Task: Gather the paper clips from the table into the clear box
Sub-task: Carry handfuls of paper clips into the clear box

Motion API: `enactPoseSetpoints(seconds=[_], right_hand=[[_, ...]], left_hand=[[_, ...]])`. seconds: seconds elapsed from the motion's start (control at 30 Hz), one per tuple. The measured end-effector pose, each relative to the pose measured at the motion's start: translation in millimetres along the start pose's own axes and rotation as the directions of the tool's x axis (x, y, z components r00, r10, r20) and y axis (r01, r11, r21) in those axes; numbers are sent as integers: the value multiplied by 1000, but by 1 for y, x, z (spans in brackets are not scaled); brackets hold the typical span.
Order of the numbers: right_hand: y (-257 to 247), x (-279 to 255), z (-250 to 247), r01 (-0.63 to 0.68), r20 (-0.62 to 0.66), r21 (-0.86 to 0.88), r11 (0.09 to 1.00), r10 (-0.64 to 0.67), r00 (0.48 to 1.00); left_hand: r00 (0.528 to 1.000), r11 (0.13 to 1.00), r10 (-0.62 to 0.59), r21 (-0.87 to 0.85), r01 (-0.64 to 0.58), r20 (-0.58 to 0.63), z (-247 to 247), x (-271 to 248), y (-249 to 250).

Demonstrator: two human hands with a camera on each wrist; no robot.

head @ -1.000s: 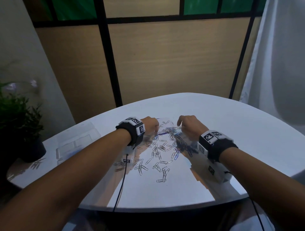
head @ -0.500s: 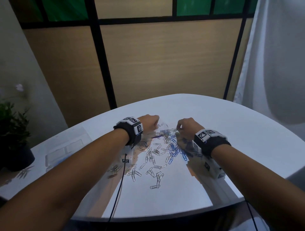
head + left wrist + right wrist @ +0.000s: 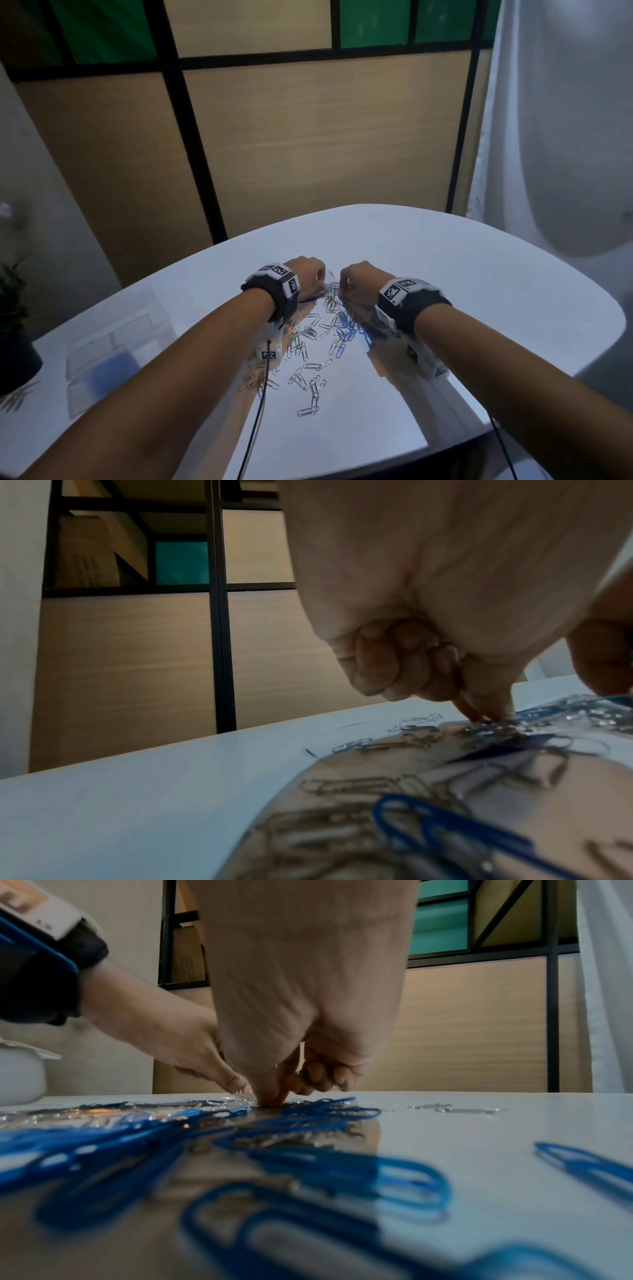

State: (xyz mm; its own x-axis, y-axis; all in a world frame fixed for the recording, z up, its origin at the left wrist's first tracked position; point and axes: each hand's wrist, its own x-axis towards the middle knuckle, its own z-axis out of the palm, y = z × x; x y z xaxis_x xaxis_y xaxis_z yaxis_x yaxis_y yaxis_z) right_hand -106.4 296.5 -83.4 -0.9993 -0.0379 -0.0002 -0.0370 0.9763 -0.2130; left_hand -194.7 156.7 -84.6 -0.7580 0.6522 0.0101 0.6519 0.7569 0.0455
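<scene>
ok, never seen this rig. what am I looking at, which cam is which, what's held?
No robot: a person wearing one camera on the head and one on each wrist. The head view looks down at a white table; the left hand and right hand meet at the far end of a scatter of silver and blue paper clips. The wrist views sit low on the table and look along each hand. In them, each hand's thumb and finger tips pinch down into the clips, other fingers curled. The clear box stands to the left, and a potted plant is at the left edge.
</scene>
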Motion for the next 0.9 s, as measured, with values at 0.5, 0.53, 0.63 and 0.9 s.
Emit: enactPoseSetpoints(seconds=[0.5,0.53,0.63,0.9], right_hand=[[3,3,3,55,13,-3,998,-55,998],[4,4,3,49,11,-11,999,-49,999],[5,5,4,38,-16,-7,999,-38,999],[7,3,2,-22,-83,47,999,26,996]], left_hand=[[999,999,-31,-17,32,40,-14,-7,-22],[999,999,-33,-34,34,28,-13,-6,-23],[999,995,-39,-88,41,25,-14,-5,-17],[999,1000,-20,-21,21,49,-23,-5,-17]])
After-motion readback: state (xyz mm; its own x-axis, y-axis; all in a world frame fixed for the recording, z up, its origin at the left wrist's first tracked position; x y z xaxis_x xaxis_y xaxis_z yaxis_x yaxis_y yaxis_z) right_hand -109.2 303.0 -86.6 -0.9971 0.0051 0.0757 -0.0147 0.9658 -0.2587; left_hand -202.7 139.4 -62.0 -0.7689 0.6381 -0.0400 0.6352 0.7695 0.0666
